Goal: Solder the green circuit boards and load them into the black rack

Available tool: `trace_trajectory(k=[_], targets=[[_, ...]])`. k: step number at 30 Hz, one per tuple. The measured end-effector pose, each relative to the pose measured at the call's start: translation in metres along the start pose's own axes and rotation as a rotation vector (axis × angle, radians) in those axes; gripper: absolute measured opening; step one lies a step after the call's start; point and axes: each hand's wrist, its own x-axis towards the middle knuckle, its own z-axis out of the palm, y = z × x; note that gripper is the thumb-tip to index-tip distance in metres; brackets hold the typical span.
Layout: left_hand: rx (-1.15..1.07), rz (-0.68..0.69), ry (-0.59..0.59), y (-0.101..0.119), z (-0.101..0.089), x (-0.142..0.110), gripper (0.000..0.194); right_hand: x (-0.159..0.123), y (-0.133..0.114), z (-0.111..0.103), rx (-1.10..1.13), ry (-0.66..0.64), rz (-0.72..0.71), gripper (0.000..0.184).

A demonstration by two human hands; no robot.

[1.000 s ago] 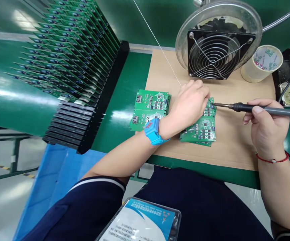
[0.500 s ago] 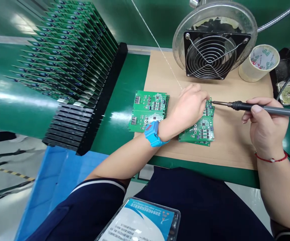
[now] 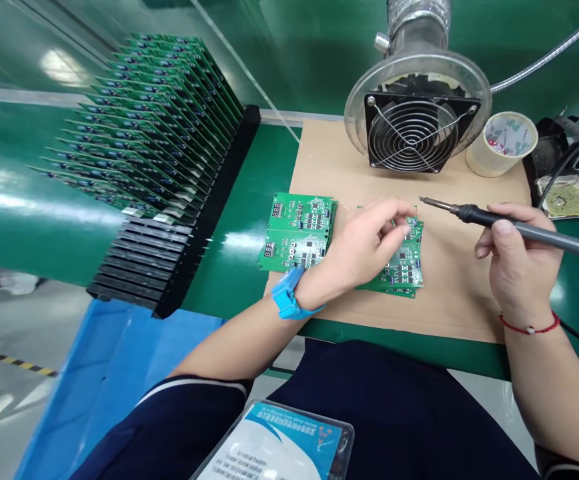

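Note:
My left hand (image 3: 369, 240), with a blue watch (image 3: 289, 293), is over a stack of green circuit boards (image 3: 407, 273). Its thumb and forefinger are apart, the other fingers loosely curled, and I see nothing between them. A thin pale wire (image 3: 249, 73) slants down from above; past the cardboard's back edge I cannot follow it. In my right hand (image 3: 524, 260) is a soldering iron (image 3: 534, 230), held like a pen. Its tip points left, just above and right of the boards, apart from them. Left of that stack lies a second stack of circuit boards (image 3: 297, 230).
A black rack (image 3: 139, 253) of upright circuit boards stands at the left. Behind the cardboard sheet (image 3: 459, 287) are a fume extractor fan (image 3: 412, 137) and a tape roll (image 3: 502, 147). A cleaning sponge (image 3: 562, 197) sits at the right, near the iron's cable.
The iron's tip has lifted off the board. My left hand has turned and its thumb has spread from the forefinger. The wire's upper part has swung left, and the view has tilted up.

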Motion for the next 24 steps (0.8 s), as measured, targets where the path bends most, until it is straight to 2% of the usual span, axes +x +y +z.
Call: trace_trajectory(k=[4, 7, 9, 11, 15, 18, 22, 24], targets=[[-0.099, 0.105, -0.019, 0.015, 0.007, -0.010, 0.016, -0.013, -0.007, 0.010, -0.034, -0.147, 0.104, 0.028], [-0.061, 0.172, -0.061, 0.022, 0.015, -0.009, 0.014, -0.021, -0.009, 0.019, 0.007, -0.225, 0.099, 0.032], [0.034, 0.206, -0.088, 0.023, 0.017, -0.006, 0.016, -0.023, -0.009, 0.022, 0.040, -0.260, 0.108, 0.032], [0.205, 0.290, -0.068, 0.020, 0.013, -0.003, 0.019, -0.023, -0.007, 0.022, 0.054, -0.253, 0.126, 0.030], [0.564, 0.410, 0.102, 0.012, -0.008, -0.003, 0.020, -0.016, -0.006, 0.013, 0.028, -0.140, 0.132, 0.031], [0.587, 0.363, 0.096, 0.011, -0.019, -0.014, 0.025, -0.012, -0.011, 0.003, -0.019, -0.081, 0.136, 0.032], [0.394, 0.180, -0.109, 0.012, -0.016, -0.038, 0.022, -0.020, -0.024, -0.011, -0.172, -0.011, 0.149, 0.026], [0.286, 0.096, -0.163, 0.011, -0.014, -0.048, 0.018, -0.029, -0.027, -0.016, -0.252, 0.017, 0.113, 0.025]])
